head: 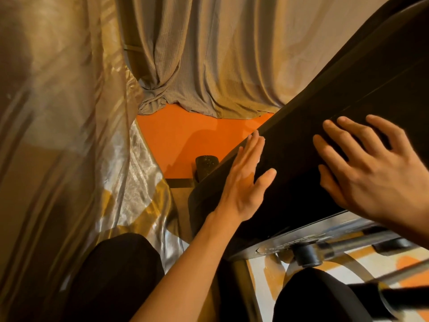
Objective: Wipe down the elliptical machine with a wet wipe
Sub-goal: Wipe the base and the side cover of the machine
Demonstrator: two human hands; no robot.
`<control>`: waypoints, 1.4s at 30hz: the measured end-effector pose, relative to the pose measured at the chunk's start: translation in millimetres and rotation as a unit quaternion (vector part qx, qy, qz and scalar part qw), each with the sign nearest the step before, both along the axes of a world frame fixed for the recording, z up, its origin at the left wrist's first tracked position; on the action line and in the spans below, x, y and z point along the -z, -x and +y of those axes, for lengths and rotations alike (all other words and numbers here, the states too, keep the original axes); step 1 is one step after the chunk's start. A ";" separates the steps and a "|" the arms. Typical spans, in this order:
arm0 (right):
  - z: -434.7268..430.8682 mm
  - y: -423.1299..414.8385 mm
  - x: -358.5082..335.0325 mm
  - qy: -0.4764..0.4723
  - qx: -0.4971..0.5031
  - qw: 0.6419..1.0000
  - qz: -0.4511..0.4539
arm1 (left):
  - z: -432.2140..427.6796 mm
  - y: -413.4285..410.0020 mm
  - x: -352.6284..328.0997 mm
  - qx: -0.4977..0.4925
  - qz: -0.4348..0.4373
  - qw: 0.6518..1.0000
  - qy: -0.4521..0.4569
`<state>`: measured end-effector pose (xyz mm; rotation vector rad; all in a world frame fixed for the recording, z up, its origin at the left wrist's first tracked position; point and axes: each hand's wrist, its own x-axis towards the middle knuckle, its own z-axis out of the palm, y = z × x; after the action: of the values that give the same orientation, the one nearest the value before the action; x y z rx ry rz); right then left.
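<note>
The elliptical machine's black housing [348, 89] slants from the upper right down to the centre. My left hand [243, 180] lies along its left edge with straight fingers, the thumb spread onto the black face. A small pale patch shows at the palm; whether that is a wipe I cannot tell. My right hand [366, 168] rests flat on the housing's top face with fingers spread. No wet wipe is plainly visible under either hand.
Beige curtains [220, 54] hang behind and a sheer shiny drape [58, 135] fills the left. An orange floor mat [185, 140] lies below, with a black foot cap [206, 166] on it. Silver tubes [343, 242] and black pedals sit under the housing. My dark-trousered knees are at the bottom.
</note>
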<state>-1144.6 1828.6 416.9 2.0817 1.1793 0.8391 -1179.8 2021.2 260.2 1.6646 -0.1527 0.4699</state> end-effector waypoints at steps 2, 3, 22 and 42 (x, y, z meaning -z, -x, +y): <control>0.7 -0.2 -0.8 0.001 -0.001 1.000 0.006 | 9.8 3.0 23.0 -0.021 0.023 0.999 0.009; 0.7 -0.6 -0.9 0.002 -0.002 1.000 0.008 | 15.7 9.3 42.3 -0.038 0.049 0.998 0.017; -2.2 -3.2 4.9 0.001 0.000 1.000 0.006 | 14.7 54.7 97.2 -0.073 0.112 0.991 -0.014; -3.1 -7.1 7.2 0.001 0.011 1.000 0.030 | -12.1 83.3 100.3 -0.110 0.158 0.981 0.036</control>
<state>-1137.5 1825.5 409.7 2.1277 1.1864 0.7717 -1263.1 2009.1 160.0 1.6702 0.2819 0.3651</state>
